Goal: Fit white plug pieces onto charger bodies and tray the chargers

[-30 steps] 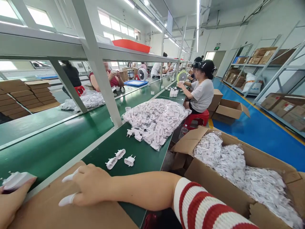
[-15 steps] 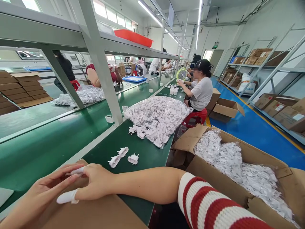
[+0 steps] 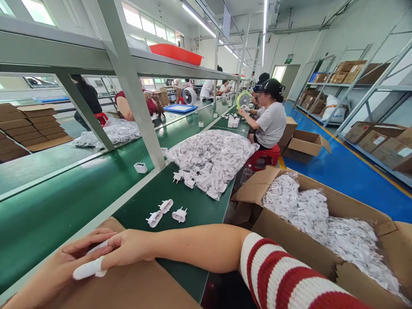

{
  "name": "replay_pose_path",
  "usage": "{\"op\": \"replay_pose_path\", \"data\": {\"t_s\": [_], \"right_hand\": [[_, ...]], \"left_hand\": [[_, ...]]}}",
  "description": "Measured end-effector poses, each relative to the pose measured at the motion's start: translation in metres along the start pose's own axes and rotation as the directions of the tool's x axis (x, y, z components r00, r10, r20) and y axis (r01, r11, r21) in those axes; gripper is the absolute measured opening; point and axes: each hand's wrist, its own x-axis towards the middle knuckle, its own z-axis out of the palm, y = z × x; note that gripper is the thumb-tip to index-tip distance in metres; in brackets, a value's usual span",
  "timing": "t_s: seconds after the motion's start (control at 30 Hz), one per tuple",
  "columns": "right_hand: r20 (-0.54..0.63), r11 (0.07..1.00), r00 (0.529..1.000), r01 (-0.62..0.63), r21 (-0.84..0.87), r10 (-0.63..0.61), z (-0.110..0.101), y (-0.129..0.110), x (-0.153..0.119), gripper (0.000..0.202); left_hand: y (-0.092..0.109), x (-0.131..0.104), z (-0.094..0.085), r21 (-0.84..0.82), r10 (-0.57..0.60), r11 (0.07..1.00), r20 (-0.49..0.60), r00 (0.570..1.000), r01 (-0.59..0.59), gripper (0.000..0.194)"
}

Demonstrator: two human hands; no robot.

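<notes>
My left hand (image 3: 82, 251) lies over a brown cardboard surface (image 3: 128, 285), its fingers long and loosely extended. Across it reaches my right hand (image 3: 130, 245), its fingers overlapping those of the left. White finger cots (image 3: 88, 269) cover my right thumb and forefinger, which are apart. No part shows in either hand, though the overlap hides some of the fingers. Just beyond, three white plug housings (image 3: 179, 215) with pins lie on the green worktop (image 3: 135, 206). Behind them a clear bag of white plug housings (image 3: 212, 154) spills some loose pieces.
An open carton (image 3: 257, 189) holding bagged white parts stands at right. Left of the worktop runs a green conveyor belt (image 3: 80, 184) carrying a white housing (image 3: 140, 168). A metal post (image 3: 135, 86) rises beside it. A co-worker (image 3: 268, 116) sits farther along.
My hands have drawn closer together, the right fingers slipping farther over the left. White housings on the belt have come nearer, and a pale piece at the left edge has left view.
</notes>
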Motion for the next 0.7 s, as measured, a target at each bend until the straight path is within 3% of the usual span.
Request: {"op": "replay_pose_path", "data": {"t_s": [0.1,0.47,0.63,0.7], "right_hand": [[0.122,0.998,0.991,-0.050,0.026,0.047,-0.001,0.000,0.001,0.022],[0.196,0.997,0.980,-0.038,0.066,0.024,-0.001,0.012,0.015,0.030],[0.308,0.946,0.947,-0.182,0.270,0.094,0.001,0.009,0.017,0.020],[0.358,0.906,0.929,-0.225,0.357,0.090,0.003,0.013,0.020,0.022]], "left_hand": [[0.004,-0.001,0.001,-0.016,-0.006,1.000,0.011,1.000,0.006,0.034],[-0.009,0.002,-0.006,-0.023,0.003,1.000,0.067,0.998,-0.002,0.036],[-0.012,0.004,-0.012,0.051,0.074,0.996,0.089,0.993,-0.078,0.037],[-0.009,0.002,-0.011,0.159,0.118,0.979,0.057,0.991,-0.126,0.046]]}}
